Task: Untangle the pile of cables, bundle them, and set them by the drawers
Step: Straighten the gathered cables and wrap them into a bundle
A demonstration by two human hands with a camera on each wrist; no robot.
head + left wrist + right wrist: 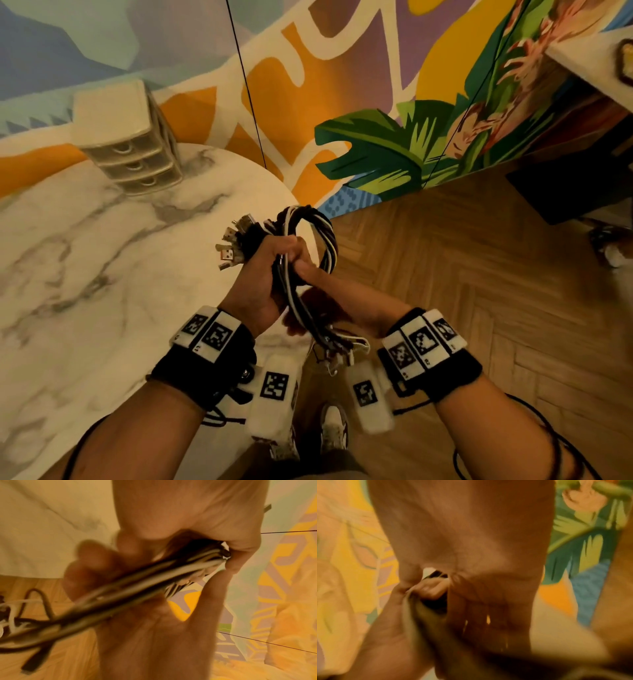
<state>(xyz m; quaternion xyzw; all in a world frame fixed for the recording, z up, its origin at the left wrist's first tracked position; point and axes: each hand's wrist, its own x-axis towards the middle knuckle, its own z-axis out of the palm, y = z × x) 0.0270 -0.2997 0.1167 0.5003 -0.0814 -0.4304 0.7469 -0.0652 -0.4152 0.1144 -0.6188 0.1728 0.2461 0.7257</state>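
From the head view, both hands meet in mid-air over the edge of the marble surface [85,257]. The left hand [263,270] has its grip closed round the bundle of cables [308,246], fingers curled about the black and white strands. Beyond that grip the cables fold into a loop, and a cluster of USB plugs [229,246] fans out to its left. The right hand [329,291] also grips the bundle, just beside the left, thumb laid along the strands. Below both grips the loose cable ends hang between the wrists. The small set of drawers [133,144] stands well beyond the grip, at the far side of the surface.

From the left wrist view, blurred cables [154,577] run diagonally through the left hand [180,520], which holds them closed between thumb and fingers.

From the right wrist view, the right hand [462,540] is closed on dark strands [436,574]; the rest is blurred.
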